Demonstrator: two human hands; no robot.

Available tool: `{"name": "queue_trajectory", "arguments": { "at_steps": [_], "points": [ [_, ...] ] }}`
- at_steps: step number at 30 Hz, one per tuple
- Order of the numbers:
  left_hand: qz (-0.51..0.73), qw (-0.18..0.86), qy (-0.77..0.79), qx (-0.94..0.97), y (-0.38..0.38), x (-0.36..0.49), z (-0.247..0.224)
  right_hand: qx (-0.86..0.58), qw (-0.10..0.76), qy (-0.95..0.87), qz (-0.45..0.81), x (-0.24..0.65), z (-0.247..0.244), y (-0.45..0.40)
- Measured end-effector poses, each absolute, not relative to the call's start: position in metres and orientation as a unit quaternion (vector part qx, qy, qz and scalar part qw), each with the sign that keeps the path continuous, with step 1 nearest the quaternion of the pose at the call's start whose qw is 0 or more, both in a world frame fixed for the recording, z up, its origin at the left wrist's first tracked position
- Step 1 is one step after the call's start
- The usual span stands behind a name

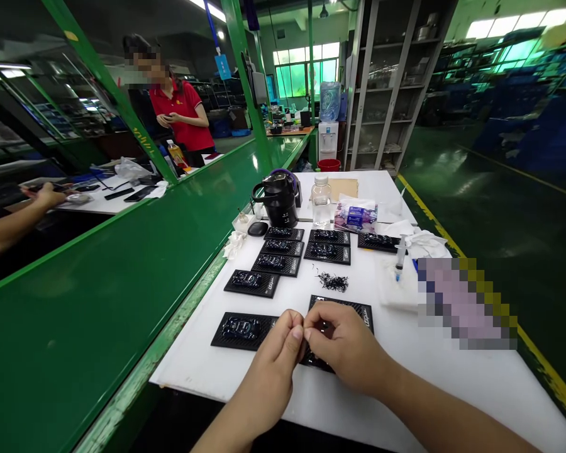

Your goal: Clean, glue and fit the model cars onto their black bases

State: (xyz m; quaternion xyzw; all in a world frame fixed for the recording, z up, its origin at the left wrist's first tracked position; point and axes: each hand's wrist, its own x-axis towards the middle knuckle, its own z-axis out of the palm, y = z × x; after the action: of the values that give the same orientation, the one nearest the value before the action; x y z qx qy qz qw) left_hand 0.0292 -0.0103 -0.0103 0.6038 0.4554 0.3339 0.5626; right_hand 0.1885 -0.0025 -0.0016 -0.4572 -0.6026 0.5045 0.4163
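My left hand (283, 352) and my right hand (334, 333) meet fingertip to fingertip over the near part of the white table (202, 371). Both are closed in a pinch, and whatever lies between the fingers is hidden. Under my right hand is a black textured plate (363, 314) with white lettering, mostly covered by the hands. To the left lies another such plate with a dark glossy model car (241, 327) on it. Beyond my hands is a small pile of thin black pieces (332, 281).
Several more car plates (251, 281) lie in rows farther back. Behind them stand a black jug (279, 200), a clear bottle (321, 201) and a tissue pack (356, 215). A syringe (400, 255) stands at right. A green partition (122, 270) borders the left; a person in red (186, 119) stands beyond.
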Motion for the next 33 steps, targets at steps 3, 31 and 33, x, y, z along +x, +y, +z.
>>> {"name": "queue_trajectory", "arguments": {
  "at_steps": [3,31,33],
  "points": [
    [0.328,0.533,0.471,0.621,-0.01,0.024,-0.007,-0.432,0.387,-0.534,0.615,0.193,-0.002,0.002],
    [0.455,0.086,0.47,0.752,-0.004,-0.038,-0.026,-0.454,0.315,-0.612,0.565,0.206,-0.001,-0.002],
    [0.432,0.067,0.516,0.737,-0.002,-0.065,-0.032,-0.496,0.279,-0.714,0.408,0.199,0.005,-0.009]
  ]
}}
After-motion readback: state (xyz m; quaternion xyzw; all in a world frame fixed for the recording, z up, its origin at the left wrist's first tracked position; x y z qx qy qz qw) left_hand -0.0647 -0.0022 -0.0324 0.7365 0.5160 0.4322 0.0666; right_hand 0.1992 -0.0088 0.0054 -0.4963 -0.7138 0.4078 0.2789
